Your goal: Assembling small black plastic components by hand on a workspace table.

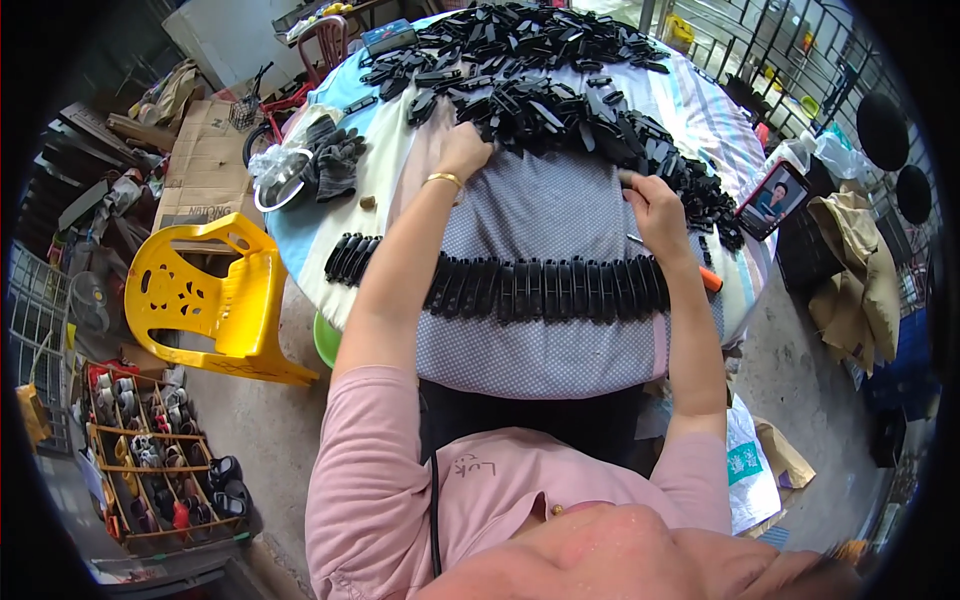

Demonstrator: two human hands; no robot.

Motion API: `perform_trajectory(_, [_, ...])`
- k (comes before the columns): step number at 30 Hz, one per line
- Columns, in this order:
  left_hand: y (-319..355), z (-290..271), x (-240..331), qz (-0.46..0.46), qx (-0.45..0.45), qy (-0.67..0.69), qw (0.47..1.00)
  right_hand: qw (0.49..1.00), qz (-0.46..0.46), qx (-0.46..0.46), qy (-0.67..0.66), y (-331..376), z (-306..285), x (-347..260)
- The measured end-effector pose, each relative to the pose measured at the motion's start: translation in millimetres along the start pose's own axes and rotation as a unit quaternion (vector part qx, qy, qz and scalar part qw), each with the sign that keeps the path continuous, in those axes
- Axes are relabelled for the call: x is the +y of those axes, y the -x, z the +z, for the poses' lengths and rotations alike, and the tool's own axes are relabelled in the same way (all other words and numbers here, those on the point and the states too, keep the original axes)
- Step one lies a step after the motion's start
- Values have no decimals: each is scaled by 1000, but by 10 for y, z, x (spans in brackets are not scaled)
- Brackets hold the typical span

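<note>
A heap of long, narrow black plastic pieces covers the far half of the cloth-covered table. At its near edge my left hand is closed, fingertips against the pieces; what it grips is hidden. My right hand is closed in a pinch over the dotted grey cloth, to the right of my left hand, and whatever sits between its fingertips is too small to make out. Nearer me, a row of similar black pieces lies side by side across the cloth. A screwdriver with an orange handle lies partly under my right wrist.
On the table's left are a metal bowl and dark gloves. A phone stands at the right edge. A yellow plastic chair is at the left, with a shoe rack below it. Paper sacks stand right.
</note>
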State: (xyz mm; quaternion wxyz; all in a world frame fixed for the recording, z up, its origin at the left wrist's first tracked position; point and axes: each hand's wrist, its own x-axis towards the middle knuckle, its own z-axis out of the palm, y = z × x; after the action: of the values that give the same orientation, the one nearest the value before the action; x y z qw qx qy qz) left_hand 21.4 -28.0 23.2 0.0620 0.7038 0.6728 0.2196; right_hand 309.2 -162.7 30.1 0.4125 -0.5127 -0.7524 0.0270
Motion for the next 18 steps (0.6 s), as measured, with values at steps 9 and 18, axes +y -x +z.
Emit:
perform_trajectory(9, [953, -525, 233, -119, -280, 659, 688, 977, 10, 24, -214, 90, 12, -583])
perform_trajectory(18, [1575, -441, 623, 34, -358, 698, 619, 975, -132, 120, -133, 98, 43, -776])
